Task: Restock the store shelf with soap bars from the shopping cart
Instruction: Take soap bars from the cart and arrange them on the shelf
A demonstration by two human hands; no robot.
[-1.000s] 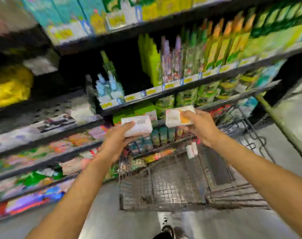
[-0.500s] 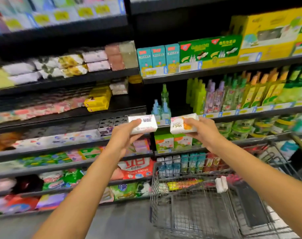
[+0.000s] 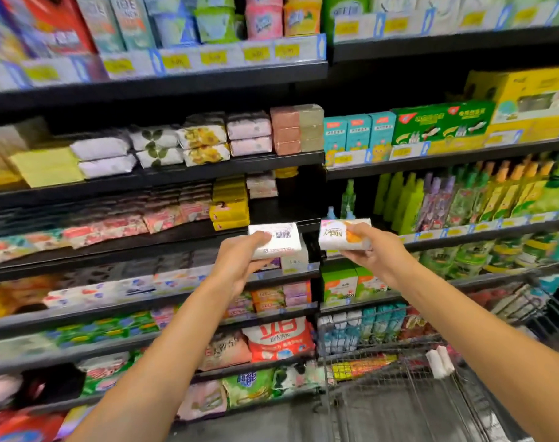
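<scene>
Both my arms stretched toward the shelving (image 3: pixel 163 183), one soap bar in each hand

The shopping cart (image 3: pixel 409 362) sits low on my right, its wire basket just under my right forearm. My left hand (image 3: pixel 240 263) pinches the white soap bar (image 3: pixel 276 240), thumb on top by the barcode, fingers curled beneath. My right hand (image 3: pixel 374 250) grips the orange-printed soap bar (image 3: pixel 339 239) the same way. The two bars are level, just apart, held before the shelf edge near the yellow boxes (image 3: pixel 228 208)
</scene>
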